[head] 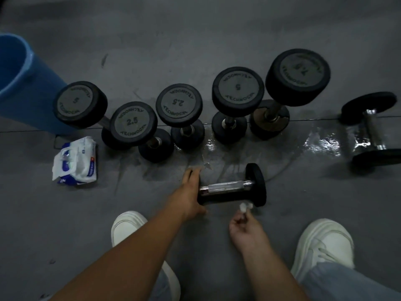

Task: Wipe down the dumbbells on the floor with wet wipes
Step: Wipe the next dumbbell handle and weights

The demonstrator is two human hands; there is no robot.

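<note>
Head view: by judgement the task is partway, with one dumbbell [230,188] under treatment and the outcome on the others not verifiable.

Left hand [189,192]: wrapped over the left head of the dumbbell, fingers across the top and thumb below, steadying it on its side on the floor [217,35].

Right hand [246,228]: closed in a pinch on a balled wipe [245,207]. The wipe sits just beside the lower edge of the dumbbell's right head; contact cannot be confirmed. The chrome handle is bare and shiny.

Wet patch [321,142]: a glossy smear runs from beyond the dumbbell to the right, which suggests wiping has gone on over that stretch.

Row [179,105]: five dumbbells stand on end behind, marked 5, 2.5, 2.5, 5 and 7.5. The light is too dim to tell whether they are wiped or dusty.

Far dumbbell [371,131]: lies on its side at the right, at the end of the wet patch.

Pack [76,159]: wipes, open, on the floor left of the row, well apart from both hands.

Outstanding, by judgement: finish this dumbbell, then any not yet cleaned.
</note>
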